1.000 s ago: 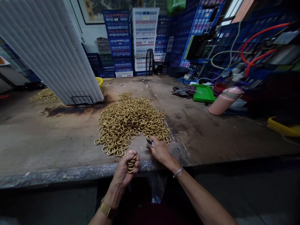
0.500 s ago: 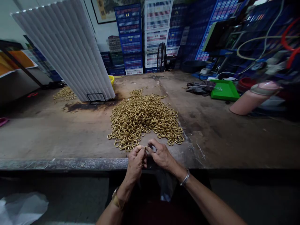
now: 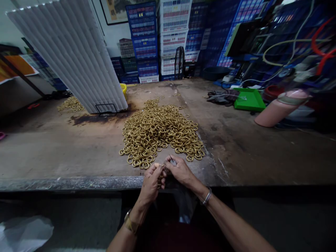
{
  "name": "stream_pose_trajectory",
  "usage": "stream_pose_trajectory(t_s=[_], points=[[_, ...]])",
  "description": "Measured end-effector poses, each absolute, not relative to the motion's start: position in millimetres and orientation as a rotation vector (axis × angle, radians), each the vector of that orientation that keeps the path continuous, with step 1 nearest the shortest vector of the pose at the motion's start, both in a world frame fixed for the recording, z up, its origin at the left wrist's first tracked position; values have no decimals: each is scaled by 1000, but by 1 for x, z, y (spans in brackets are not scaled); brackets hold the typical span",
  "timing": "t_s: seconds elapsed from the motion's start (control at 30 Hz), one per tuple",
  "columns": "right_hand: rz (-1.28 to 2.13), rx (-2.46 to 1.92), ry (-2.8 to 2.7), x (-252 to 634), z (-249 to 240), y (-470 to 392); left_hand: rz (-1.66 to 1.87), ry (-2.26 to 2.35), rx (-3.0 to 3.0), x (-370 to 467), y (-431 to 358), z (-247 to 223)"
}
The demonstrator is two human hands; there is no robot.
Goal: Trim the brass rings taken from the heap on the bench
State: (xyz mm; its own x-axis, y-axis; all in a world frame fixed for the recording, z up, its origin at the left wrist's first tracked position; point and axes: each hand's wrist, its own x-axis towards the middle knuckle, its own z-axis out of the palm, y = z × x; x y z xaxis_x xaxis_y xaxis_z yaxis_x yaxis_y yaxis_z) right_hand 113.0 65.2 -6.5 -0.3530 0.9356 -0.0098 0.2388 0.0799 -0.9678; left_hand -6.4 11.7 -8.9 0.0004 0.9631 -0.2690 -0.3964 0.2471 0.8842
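A heap of brass-coloured rings (image 3: 162, 127) lies on the worktable in front of me. Just over the table's front edge, my left hand (image 3: 151, 179) is closed, with several rings (image 3: 159, 180) in its curled fingers. My right hand (image 3: 181, 173) meets it at the fingertips, also closed. Between its thumb and fingers sits a small flat grey tool (image 3: 172, 161) with a thin dark point; its kind is not clear. Where the fingertips of both hands come together, a ring is mostly hidden.
A tall white corrugated panel (image 3: 78, 59) leans in a black wire stand at left, near a smaller ring pile (image 3: 70, 104). To the right are a dark glove-like bundle (image 3: 222, 98), a green tray (image 3: 249, 99) and a pink bottle (image 3: 280, 108). Stacked crates (image 3: 144, 42) stand behind.
My right hand has tilted slightly, showing more of the grey tool. My left fingers have shifted, and rings in that palm show more. The whole view has moved a little.
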Motion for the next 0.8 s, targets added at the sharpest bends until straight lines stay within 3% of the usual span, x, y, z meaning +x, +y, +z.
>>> stream_pose_trajectory(t_s=[0.13,0.4,0.8], points=[[1200,-1296,-1665,116,-9,65,1237,1082,753,-5,9,-11],[753,-1262,-2214,124,-13,54,1251,1152,852,-5,10,-14],[716,-1379,-2446,128,-2,59,1279,1173,961,-7,4,-13]])
